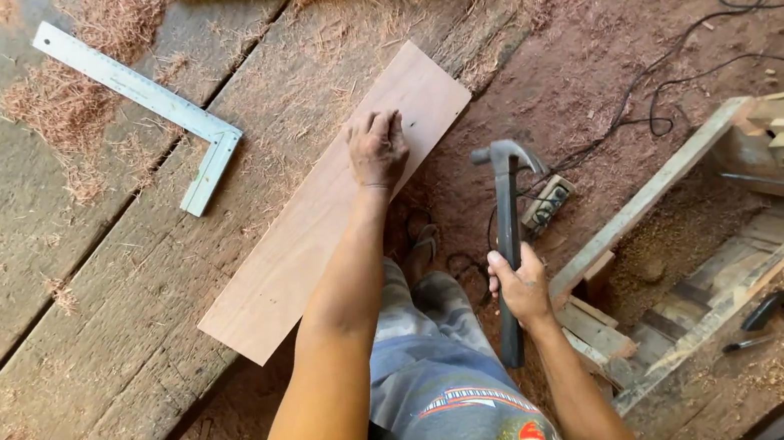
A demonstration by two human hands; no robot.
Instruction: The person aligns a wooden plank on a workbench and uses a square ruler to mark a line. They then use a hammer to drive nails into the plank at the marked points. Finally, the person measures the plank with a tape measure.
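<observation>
Left hand (378,149) fingers pinch something tiny on board (330,208), frame centre; right hand (522,286) fingers wrapped around hammer (507,235). Start light, strike square, clear fingertips early.

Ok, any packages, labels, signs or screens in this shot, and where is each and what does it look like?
No packages, signs or screens.
Printed patches: on the person's grey shirt, bottom centre; a striped band and a round red, yellow and green emblem.
Steel square: on the planks, upper left; L-shaped, silvery, with ruled marks.
</observation>
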